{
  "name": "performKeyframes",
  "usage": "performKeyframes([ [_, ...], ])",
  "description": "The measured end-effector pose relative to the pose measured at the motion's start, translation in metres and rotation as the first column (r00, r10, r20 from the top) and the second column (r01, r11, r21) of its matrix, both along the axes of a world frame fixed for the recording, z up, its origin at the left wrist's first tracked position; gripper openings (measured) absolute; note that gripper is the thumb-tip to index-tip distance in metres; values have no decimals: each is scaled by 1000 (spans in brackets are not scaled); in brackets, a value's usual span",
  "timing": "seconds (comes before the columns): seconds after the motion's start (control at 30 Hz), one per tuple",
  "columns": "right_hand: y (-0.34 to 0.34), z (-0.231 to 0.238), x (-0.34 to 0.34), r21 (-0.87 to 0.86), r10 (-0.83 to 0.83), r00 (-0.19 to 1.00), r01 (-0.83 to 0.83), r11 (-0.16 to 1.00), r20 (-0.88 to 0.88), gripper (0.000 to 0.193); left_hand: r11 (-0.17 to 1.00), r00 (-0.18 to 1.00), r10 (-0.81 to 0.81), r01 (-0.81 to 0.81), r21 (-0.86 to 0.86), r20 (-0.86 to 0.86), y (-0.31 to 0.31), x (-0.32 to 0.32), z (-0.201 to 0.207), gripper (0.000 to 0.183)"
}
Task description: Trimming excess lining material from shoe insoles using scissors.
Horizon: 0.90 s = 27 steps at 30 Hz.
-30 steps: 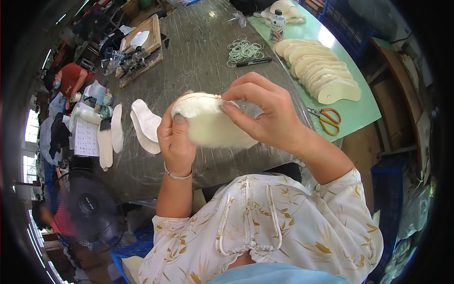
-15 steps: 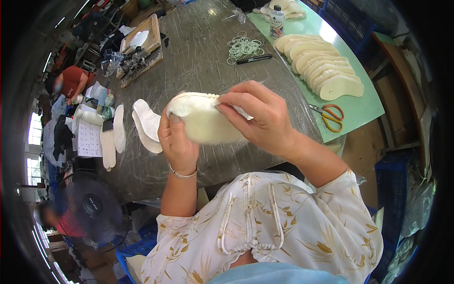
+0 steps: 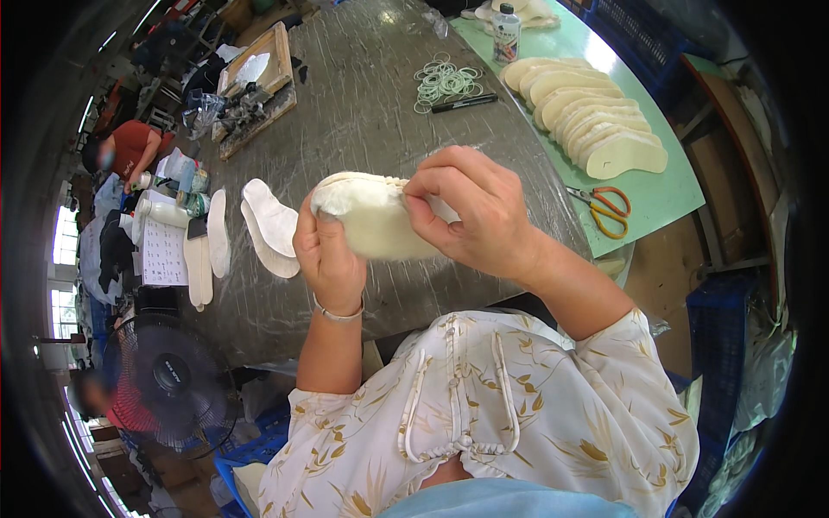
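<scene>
Up Close: Two Hands on a Soft White Shoe Piece

Seen from the head camera, both hands are up above the grey table (image 3: 363, 112), close to the person's chest. The left hand (image 3: 331, 259) is wrapped around the left end of a white padded shoe piece (image 3: 371, 220). Its thumb lies on top and its fingers curl under, so it holds tight. The right hand (image 3: 471, 211) comes in from the other side. Its thumb and fingers are pressed together, pinching the top edge of the shoe piece. The shoe piece is in the air between the two hands and does not touch the table.

On the table just left of the hands lie two flat white insoles (image 3: 268, 224), side by side. Further back there is a pile of rubber bands (image 3: 445, 82) with a black marker (image 3: 465, 103) beside it. To the right is a green mat (image 3: 656, 194). On it sits a row of cream insoles (image 3: 587, 121), each one leaning on the next. Orange scissors (image 3: 604, 207) lie near the mat's front edge. A clear bottle (image 3: 506, 30) stands at the far end. A black fan (image 3: 168, 380) stands low on the left.
</scene>
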State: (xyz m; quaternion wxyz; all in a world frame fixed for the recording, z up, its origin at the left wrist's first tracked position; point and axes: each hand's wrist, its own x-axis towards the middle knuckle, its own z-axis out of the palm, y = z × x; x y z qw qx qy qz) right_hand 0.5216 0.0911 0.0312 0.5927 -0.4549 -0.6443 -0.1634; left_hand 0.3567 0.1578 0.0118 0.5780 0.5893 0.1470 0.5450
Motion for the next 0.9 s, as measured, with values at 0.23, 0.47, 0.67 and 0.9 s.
performKeyframes([
  [0.23,-1,5,6,-152,135,971,-166,974,-197,13,998,999,13,-15,-55,-34,6,3,0,33],
  [0.47,-20,-17,18,-305,282,738,-550,777,-613,21,990,990,-33,51,-129,140,29,-3,-9,31],
  [0.67,-17,-21,16,-368,240,823,-465,805,-514,18,991,995,15,-1,-137,99,34,-1,-16,34],
  [0.9,-9,-27,39,-362,228,551,-755,547,-803,25,980,987,-44,72,-185,153,55,-10,-19,36],
])
